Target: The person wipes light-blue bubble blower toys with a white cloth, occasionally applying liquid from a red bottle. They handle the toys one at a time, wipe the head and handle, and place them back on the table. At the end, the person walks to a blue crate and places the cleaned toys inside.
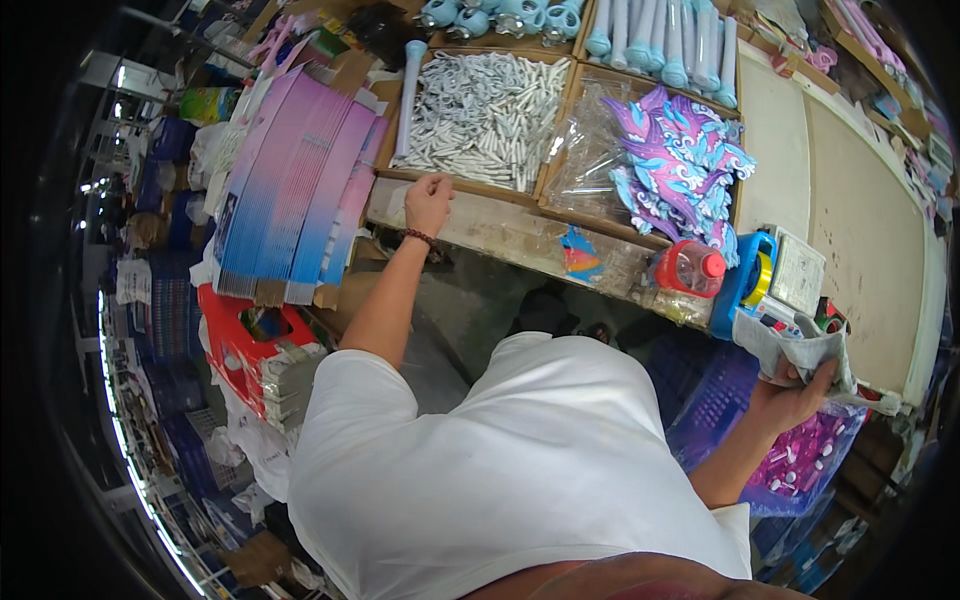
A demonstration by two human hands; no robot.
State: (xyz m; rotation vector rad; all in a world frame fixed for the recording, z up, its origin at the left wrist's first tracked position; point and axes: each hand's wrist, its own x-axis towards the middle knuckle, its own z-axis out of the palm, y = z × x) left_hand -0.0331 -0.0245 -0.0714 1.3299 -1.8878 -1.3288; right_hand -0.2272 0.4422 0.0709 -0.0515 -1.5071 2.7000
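My left hand (430, 204), a beaded bracelet (418, 238) at its wrist, is at the front edge of a cardboard tray (480, 187). Its fingers are curled in, and nothing shows between them. Small white and grey plastic parts (495, 112) fill that tray, and a pale blue tube (411, 97) leans at its left side. Over on the right, my right hand (802, 394) grips a grey cloth (799, 349) at the corner of the table. The cloth partly covers the front of a blue tape dispenser (739, 289) holding yellow tape.
A stack of pink-and-blue printed cardboard (292, 180) stands left. Beside the parts tray, another holds clear plastic pieces (585, 150) and purple-blue wave-shaped pieces (675, 157). A red-capped bottle (690, 270) sits by the table edge. A purple crate (795, 457) of pink items stands below right.
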